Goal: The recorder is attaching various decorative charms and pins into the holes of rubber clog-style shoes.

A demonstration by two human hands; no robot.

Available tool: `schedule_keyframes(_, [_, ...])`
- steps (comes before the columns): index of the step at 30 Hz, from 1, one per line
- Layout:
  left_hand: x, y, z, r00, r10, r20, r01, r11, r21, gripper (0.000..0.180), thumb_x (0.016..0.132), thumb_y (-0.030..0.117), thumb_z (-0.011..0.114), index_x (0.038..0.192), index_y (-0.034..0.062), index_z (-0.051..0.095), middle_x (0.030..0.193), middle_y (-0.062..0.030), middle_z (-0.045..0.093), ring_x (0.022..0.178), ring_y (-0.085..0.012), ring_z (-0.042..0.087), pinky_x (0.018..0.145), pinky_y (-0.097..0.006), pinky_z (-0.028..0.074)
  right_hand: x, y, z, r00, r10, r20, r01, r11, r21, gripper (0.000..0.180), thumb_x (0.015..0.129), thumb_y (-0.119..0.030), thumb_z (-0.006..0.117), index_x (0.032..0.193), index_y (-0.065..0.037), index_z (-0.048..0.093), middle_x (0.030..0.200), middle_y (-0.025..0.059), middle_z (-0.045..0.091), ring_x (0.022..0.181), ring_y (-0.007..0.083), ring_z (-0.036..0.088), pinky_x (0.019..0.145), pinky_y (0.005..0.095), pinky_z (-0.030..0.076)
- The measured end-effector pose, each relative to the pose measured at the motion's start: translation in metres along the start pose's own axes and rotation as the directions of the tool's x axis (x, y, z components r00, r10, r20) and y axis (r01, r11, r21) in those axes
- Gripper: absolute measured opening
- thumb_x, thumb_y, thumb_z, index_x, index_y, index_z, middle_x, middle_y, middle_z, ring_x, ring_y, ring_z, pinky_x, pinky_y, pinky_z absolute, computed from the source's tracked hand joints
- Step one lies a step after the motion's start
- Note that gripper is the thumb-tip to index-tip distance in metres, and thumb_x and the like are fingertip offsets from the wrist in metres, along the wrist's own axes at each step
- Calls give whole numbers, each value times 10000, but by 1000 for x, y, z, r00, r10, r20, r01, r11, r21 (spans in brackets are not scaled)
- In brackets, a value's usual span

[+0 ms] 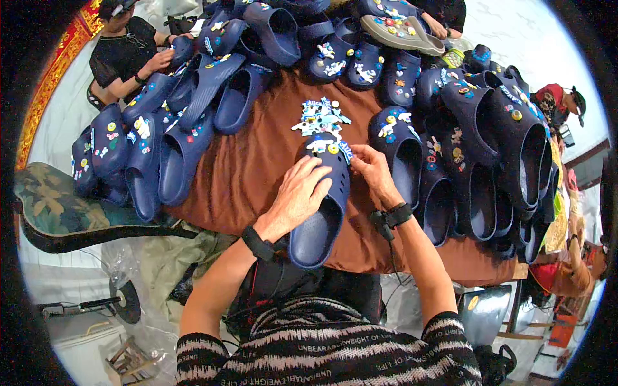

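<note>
A navy blue clog [322,222] lies in front of me, its toe pointing away and its heel toward me. My left hand [299,193] grips the clog from its left side, the fingers over its upper. At the clog's right side, near the toe, my right hand [372,168] pinches a blue-and-white charm [346,152]. Whether the charm is pushed fully into a hole is hidden by the fingers. White and yellow charms [325,147] sit on the toe. Just beyond the toe lies a small pile of loose blue-and-white charms [320,117].
A brown cloth [257,154] covers the table. Navy clogs with charms crowd the left [183,161] and right [479,199], with a pale grey clog [402,29] at the back. A person [125,55] handles a clog at the far left. A camouflage-patterned seat [71,199] stands left.
</note>
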State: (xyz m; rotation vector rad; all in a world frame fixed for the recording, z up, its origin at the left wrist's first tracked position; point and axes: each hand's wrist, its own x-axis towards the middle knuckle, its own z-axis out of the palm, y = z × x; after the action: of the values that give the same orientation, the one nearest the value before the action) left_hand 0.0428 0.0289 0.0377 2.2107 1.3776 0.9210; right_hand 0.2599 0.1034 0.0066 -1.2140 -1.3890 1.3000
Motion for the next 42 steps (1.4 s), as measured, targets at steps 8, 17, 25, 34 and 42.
schedule_keyframes(8, [-3, -1, 5, 999, -33, -25, 32, 998, -47, 288, 996, 236, 530, 1178, 56, 662, 1335, -167, 566, 1363, -378, 424, 1141, -471, 343, -6, -10, -4, 1000, 25, -7, -23, 975, 219, 165, 938, -122, 561, 1002, -10, 664, 767, 2, 615, 703, 75, 530, 646, 229, 421])
schedule_keyframes(17, [-2, 0, 5, 999, -27, -31, 25, 998, -54, 284, 1000, 242, 527, 1169, 61, 666, 1326, -165, 576, 1364, -386, 423, 1145, -475, 341, 7, -5, 2, 989, -59, 139, 79, 987, -140, 189, 947, -193, 668, 910, -8, 666, 749, -17, 599, 689, 73, 512, 614, 253, 419])
schedule_keyframes(25, [-2, 2, 4, 999, -31, -30, 29, 998, -56, 285, 1003, 248, 522, 1161, 65, 672, 1318, -167, 581, 1363, -390, 424, 1143, -477, 342, 30, -9, -10, 965, 113, 236, -30, 943, -330, 275, 910, -253, 730, 876, 8, 652, 714, 33, 633, 626, 117, 587, 569, 293, 474])
schedule_keyframes(34, [3, -5, 8, 1000, -10, 0, 10, 997, -73, 271, 1001, 233, 517, 1133, 65, 683, 1302, -150, 595, 1359, -364, 439, 1121, -468, 361, 58, -27, -1, 892, -68, 447, 421, 483, -768, 366, 837, -331, 755, 870, 20, 656, 752, 138, 675, 626, 221, 677, 607, 353, 524])
schedule_keyframes(42, [3, -4, 9, 998, 10, -64, -16, 995, -95, 258, 985, 223, 527, 1094, 45, 678, 1263, -160, 619, 1338, -360, 467, 1116, -460, 365, 48, -18, -19, 939, 138, 314, 85, 793, -603, 536, 814, -496, 793, 882, 15, 646, 732, 111, 653, 624, 220, 623, 596, 353, 506])
